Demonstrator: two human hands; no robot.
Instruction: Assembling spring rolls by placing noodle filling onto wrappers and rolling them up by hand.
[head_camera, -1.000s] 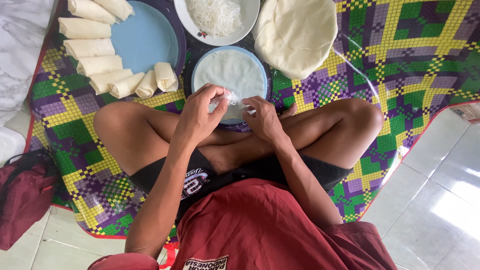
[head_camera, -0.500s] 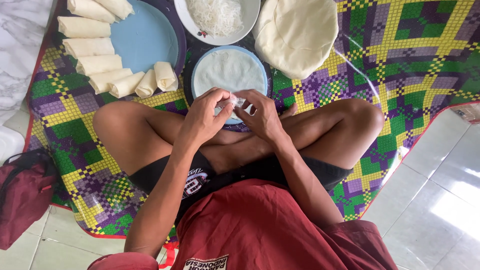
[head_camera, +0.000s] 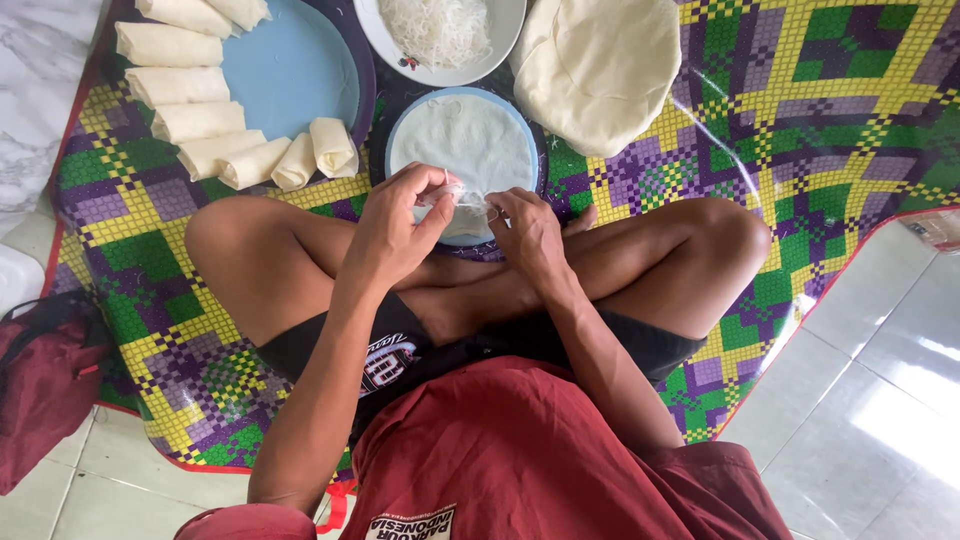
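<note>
Left hand (head_camera: 395, 225) and right hand (head_camera: 530, 230) are both pinching one thin wrapper (head_camera: 462, 150) at its near edge, lying on one small plate (head_camera: 400, 125). Eight rolls (head_camera: 195, 120) are sitting on one blue tray (head_camera: 290, 70).

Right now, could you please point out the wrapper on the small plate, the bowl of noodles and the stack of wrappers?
wrapper (head_camera: 462, 140), head view, bare centre.
bowl of noodles (head_camera: 505, 35), head view, right rim.
stack of wrappers (head_camera: 600, 65), head view, top sheet.

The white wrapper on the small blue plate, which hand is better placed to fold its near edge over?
Probably left. The left hand already pinches the wrapper at its near edge, while the right hand only touches that edge beside it.
</note>
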